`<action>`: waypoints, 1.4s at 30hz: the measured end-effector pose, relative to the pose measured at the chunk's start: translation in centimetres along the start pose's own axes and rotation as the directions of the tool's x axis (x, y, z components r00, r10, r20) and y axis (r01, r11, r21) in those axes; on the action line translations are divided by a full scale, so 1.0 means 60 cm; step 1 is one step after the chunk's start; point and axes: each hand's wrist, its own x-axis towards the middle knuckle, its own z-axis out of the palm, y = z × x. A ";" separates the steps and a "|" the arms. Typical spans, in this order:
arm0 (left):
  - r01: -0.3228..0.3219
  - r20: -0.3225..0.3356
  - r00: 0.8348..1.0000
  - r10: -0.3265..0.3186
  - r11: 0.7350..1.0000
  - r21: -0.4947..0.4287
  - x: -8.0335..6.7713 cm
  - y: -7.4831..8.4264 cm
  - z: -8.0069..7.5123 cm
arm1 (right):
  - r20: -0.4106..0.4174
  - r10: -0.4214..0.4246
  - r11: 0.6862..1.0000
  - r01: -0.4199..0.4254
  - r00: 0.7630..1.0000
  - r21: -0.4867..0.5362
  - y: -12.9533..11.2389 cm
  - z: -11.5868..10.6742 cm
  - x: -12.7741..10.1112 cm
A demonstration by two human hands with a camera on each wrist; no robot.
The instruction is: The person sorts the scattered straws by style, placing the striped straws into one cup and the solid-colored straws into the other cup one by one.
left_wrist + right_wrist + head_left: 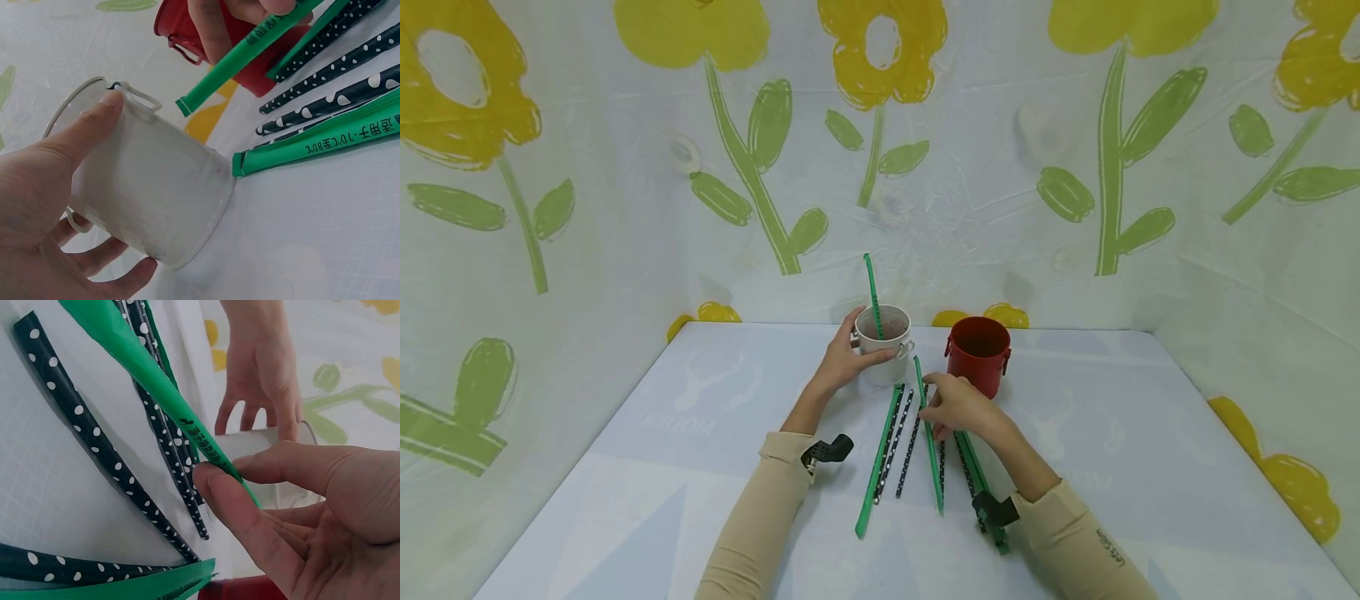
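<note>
Green paper wraps the long straw (928, 433) that is pinched between the thumb and fingers of the right hand (958, 407), the grip being taken near its far end, so that this end is lifted off the table (1120, 433) while the near end seems to rest on the surface. Its long axis runs away from the person, with the raised tip pointing toward the gap between the white cup (884, 344) and the red cup (977, 354). The white cup is clasped round its side by the left hand (847, 360), apparently so that it is steadied; in the left wrist view it looks tilted, though the camera angle may account for that. One green straw (873, 295) already stands in it, leaning slightly left. Beside the held straw, further green and black dotted straws (898, 443) lie on the table roughly parallel, their long axes likewise running toward the cups.
</note>
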 end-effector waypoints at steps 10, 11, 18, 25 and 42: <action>0.008 -0.001 1.000 -0.008 1.000 -0.003 -0.002 -0.001 -0.001 | -0.025 -0.010 1.000 0.011 1.000 0.029 0.001 -0.010 0.000; 0.007 -0.001 1.000 -0.008 1.000 -0.004 -0.003 -0.001 -0.001 | -0.027 -0.010 1.000 0.010 1.000 0.029 0.002 -0.012 0.000; -0.002 -0.001 1.000 0.002 1.000 -0.015 0.000 -0.003 -0.001 | -0.080 -0.063 0.997 0.067 0.995 0.040 0.002 -0.025 -0.002; 0.000 0.016 1.000 0.001 1.000 -0.021 -0.003 0.002 -0.003 | -0.162 -0.133 0.987 0.145 0.978 0.065 0.004 -0.031 -0.002; -0.022 0.000 1.000 0.022 1.000 -0.007 0.004 -0.005 -0.001 | -0.381 -0.276 0.955 0.297 0.882 -0.004 -0.001 -0.041 0.002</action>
